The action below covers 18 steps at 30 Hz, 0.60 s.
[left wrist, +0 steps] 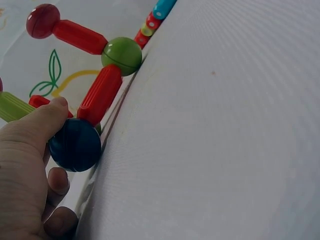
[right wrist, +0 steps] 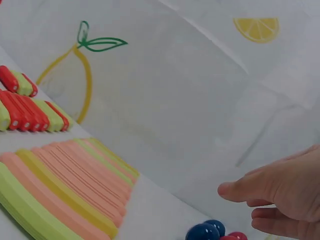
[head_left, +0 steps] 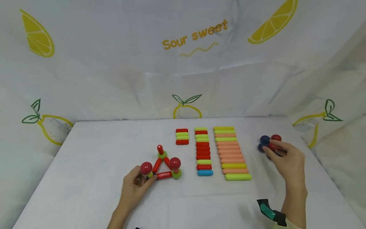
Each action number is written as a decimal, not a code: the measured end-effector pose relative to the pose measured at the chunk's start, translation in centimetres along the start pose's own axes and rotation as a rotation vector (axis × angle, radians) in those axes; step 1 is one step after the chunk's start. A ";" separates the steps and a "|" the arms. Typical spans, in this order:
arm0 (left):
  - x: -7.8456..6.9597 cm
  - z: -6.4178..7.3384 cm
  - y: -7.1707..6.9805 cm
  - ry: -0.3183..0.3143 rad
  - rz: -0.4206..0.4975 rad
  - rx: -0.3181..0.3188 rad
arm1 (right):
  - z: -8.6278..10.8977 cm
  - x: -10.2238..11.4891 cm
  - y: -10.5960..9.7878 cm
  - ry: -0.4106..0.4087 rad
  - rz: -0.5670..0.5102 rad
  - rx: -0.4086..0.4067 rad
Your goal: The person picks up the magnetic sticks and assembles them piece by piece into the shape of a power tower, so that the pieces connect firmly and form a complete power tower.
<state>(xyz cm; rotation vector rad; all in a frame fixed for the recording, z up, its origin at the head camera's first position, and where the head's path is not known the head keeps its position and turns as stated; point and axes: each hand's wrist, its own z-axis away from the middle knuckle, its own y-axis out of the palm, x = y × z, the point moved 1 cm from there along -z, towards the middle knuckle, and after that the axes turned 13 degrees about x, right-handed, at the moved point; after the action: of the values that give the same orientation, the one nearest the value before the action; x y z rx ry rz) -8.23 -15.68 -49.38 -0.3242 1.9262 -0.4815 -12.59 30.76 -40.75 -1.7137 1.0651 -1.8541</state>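
My left hand (head_left: 134,184) grips the dark blue ball (left wrist: 76,145) at the near left corner of a triangle of magnetic rods and balls. Green balls (head_left: 176,174) form the other two corners, joined by red rods (head_left: 164,175). Upright rods stand at all three corners. Red balls (head_left: 146,168) top the two near ones, while the far red rod (head_left: 160,149) has a bare end. Over at the right, my right hand (head_left: 288,159) reaches over a cluster of blue balls (head_left: 264,139) and red balls (head_left: 276,137), thumb and fingers apart, nothing visible between them.
Short red and green rods (head_left: 182,136) lie in a small stack behind a column of mixed rods (head_left: 203,149) with one blue rod (head_left: 205,172) nearest me. A column of longer orange, yellow and green rods (head_left: 230,152) lies right of it. A white cloth (head_left: 183,79) hangs behind the table.
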 end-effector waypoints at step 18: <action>0.0 0.0 -0.1 -0.026 -0.018 0.024 | -0.6 -3.0 -0.1 0.150 0.118 0.221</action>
<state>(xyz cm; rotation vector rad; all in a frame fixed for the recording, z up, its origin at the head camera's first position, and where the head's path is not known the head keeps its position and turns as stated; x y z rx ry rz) -8.22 -15.77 -49.32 -0.3313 1.8922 -0.5100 -12.63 33.17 -42.68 -1.3769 0.9531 -1.9678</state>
